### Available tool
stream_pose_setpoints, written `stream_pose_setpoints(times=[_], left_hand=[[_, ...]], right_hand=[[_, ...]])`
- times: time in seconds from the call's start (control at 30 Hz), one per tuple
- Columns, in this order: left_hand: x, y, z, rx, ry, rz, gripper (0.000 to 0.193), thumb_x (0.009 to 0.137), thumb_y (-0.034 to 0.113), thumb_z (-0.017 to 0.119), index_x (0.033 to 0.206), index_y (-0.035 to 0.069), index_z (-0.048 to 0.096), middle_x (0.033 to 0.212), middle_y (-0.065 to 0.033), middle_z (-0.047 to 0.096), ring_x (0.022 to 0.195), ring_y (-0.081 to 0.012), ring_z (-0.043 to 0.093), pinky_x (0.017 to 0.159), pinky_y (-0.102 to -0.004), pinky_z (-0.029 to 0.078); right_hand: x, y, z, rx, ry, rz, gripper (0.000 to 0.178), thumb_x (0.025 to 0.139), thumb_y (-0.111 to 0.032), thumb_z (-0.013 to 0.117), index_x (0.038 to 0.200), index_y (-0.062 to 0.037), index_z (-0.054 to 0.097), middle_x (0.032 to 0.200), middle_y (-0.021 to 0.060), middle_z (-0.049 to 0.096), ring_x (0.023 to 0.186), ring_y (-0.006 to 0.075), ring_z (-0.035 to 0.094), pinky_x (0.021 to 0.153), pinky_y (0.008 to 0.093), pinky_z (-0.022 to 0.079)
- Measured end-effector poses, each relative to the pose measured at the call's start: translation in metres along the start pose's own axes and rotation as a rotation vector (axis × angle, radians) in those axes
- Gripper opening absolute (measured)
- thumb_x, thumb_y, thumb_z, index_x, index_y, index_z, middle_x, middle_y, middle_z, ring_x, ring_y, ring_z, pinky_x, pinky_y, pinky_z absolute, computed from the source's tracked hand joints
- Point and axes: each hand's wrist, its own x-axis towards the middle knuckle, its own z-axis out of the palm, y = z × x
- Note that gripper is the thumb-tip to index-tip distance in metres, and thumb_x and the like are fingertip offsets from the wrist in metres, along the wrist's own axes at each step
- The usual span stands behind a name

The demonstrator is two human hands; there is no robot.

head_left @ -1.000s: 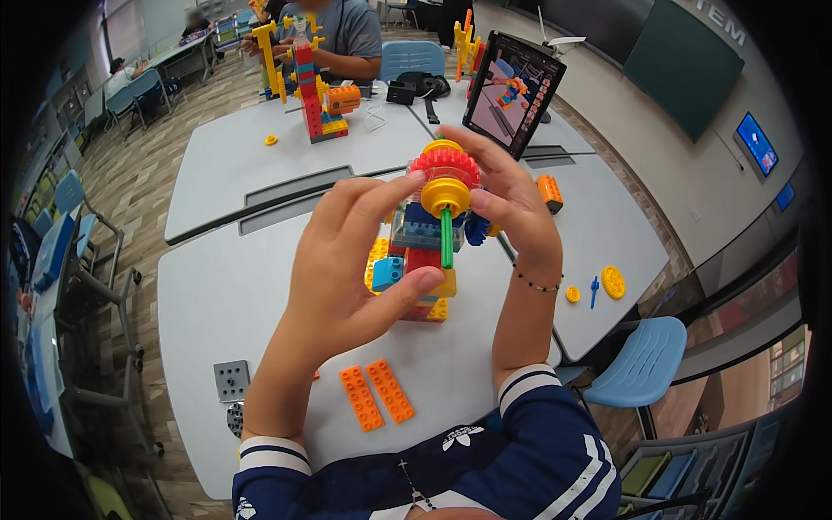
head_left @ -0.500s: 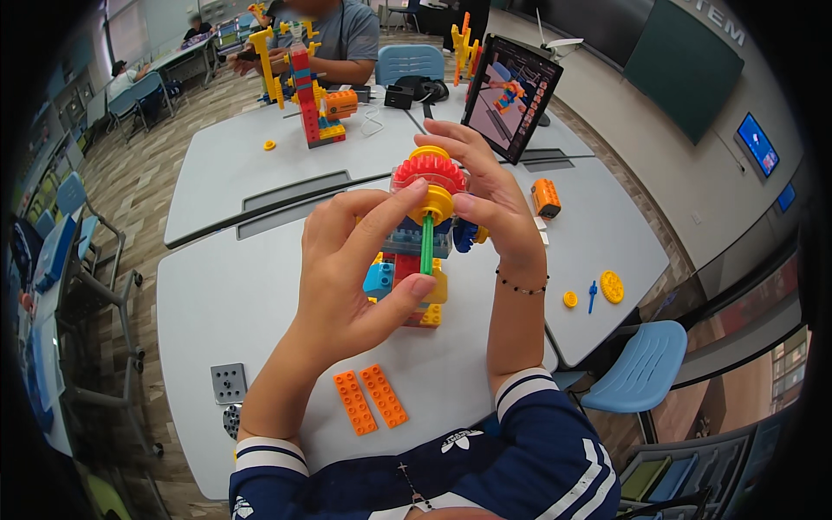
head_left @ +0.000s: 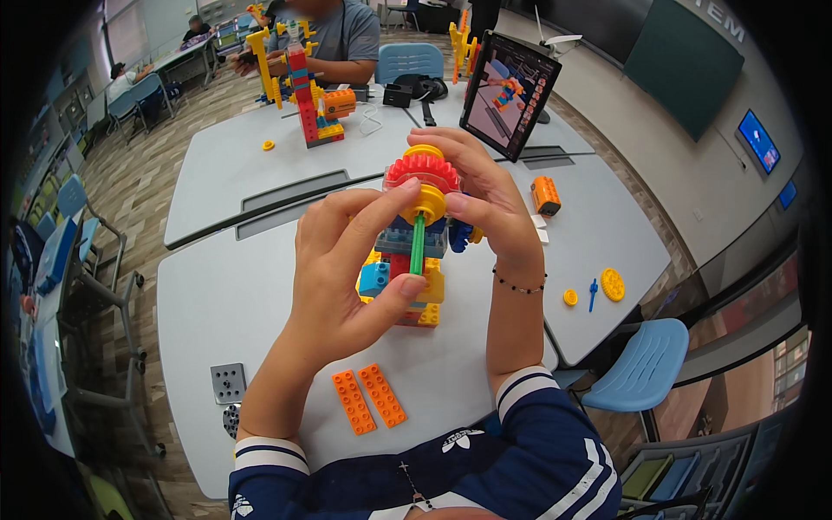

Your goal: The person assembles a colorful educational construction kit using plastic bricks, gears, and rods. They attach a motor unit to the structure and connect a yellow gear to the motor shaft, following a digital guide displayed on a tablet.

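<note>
A toy-brick model (head_left: 400,264) with red, yellow and blue parts stands upright before me. Near its top sits a red gear wheel (head_left: 422,172) between a yellow wheel in front (head_left: 425,204) and another behind. From the front wheel's centre a green axle (head_left: 418,244) sticks out toward me. My left hand (head_left: 338,269) pinches it lengthwise, thumb at the near end and index fingertip by the yellow wheel. My right hand (head_left: 490,195) is closed round the wheels, its thumb against the front one and its fingers behind the gear. A blue gear (head_left: 459,236) shows below it.
Two orange brick plates (head_left: 368,399) and a grey square plate (head_left: 228,383) lie nearer me. At right are an orange block (head_left: 545,196), a blue axle (head_left: 593,295) and yellow wheels (head_left: 613,284). A tablet (head_left: 509,95) stands beyond; a person (head_left: 342,43) sits opposite behind another brick model (head_left: 305,95).
Both hands, the gear, the wheels and the green axle have shifted slightly left. My grip looks the same.
</note>
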Motion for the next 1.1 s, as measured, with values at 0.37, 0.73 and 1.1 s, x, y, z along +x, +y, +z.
stream_pose_setpoints(times=[0.37, 0.73, 1.1], left_hand=[[0.008, -0.020, -0.017, -0.277, 0.002, -0.169, 0.075, 0.082, 0.051, 0.032, 0.135, 0.001, 0.051, 0.115, -0.0135, 0.051, 0.111, -0.0232, 0.048, 0.101, -0.0368, 0.033], [0.009, -0.060, -0.015, -0.841, -0.016, -0.118, 0.082, 0.082, 0.051, 0.035, 0.138, -0.010, 0.039, 0.135, -0.0123, 0.039, 0.134, -0.0230, 0.031, 0.114, -0.0396, 0.011], [0.007, -0.065, -0.009, -1.002, 0.033, -0.125, 0.077, 0.086, 0.047, 0.035, 0.137, -0.010, 0.039, 0.137, -0.0130, 0.038, 0.133, -0.0222, 0.033, 0.113, -0.0372, 0.016]], right_hand=[[-0.004, -0.008, 0.021, -0.295, 0.193, -0.115, 0.059, 0.075, -0.030, 0.078, 0.117, 0.0069, 0.058, 0.116, 0.0150, 0.051, 0.106, 0.0226, 0.055, 0.091, 0.0308, 0.047], [-0.003, -0.003, 0.047, -0.296, 0.347, -0.188, 0.053, 0.076, -0.017, 0.079, 0.116, 0.0093, 0.056, 0.111, 0.0150, 0.050, 0.100, 0.0213, 0.060, 0.087, 0.0303, 0.052], [-0.005, -0.007, 0.056, -0.378, 0.366, -0.180, 0.051, 0.080, -0.010, 0.074, 0.121, 0.0108, 0.052, 0.114, 0.0132, 0.048, 0.099, 0.0181, 0.059, 0.088, 0.0294, 0.055]])
